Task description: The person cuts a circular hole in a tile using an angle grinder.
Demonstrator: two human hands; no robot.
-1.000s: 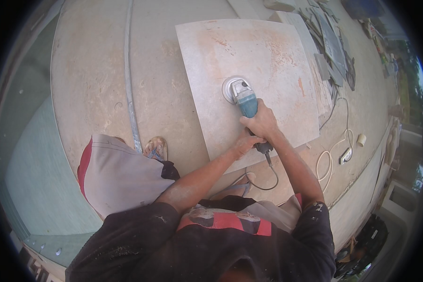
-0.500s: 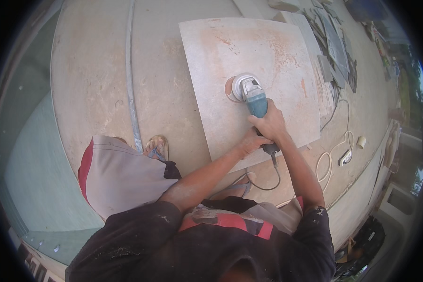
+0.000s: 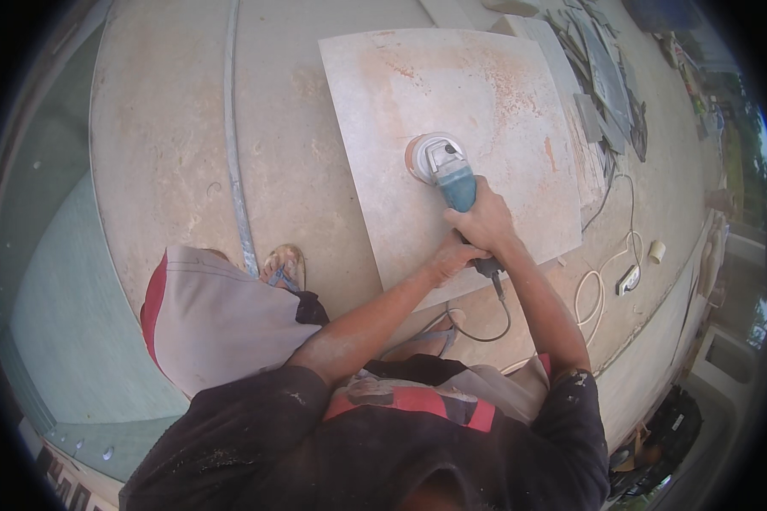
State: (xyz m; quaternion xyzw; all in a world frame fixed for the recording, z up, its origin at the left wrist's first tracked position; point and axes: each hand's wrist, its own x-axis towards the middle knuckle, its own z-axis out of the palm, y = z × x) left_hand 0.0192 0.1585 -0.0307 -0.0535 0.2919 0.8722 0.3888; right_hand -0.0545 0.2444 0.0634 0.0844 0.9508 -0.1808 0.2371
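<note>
I hold a teal and grey angle grinder [image 3: 457, 187] over a large pale sheet [image 3: 400, 85] with rusty orange marks; its disc [image 3: 418, 158] is on the sheet, a reddish rim showing at the left. My right hand [image 3: 486, 217] is closed round the grinder's body. Just below it, my left hand [image 3: 458, 255] grips the dark rear end, where the power cord [image 3: 503, 307] comes out and loops down toward my sandalled feet.
Stacked grey offcuts [image 3: 596, 85] lie at the upper right. A white extension socket [image 3: 629, 279] with coiled cable and a small cream cylinder [image 3: 656, 251] are on the floor to the right. A long pipe-like strip [image 3: 239, 196] runs along the left; pale green panels [image 3: 51, 281] line the left edge.
The grinder and both hands shifted right from one second ago, then slightly left and up in the last half second. My grip on it looks the same.
</note>
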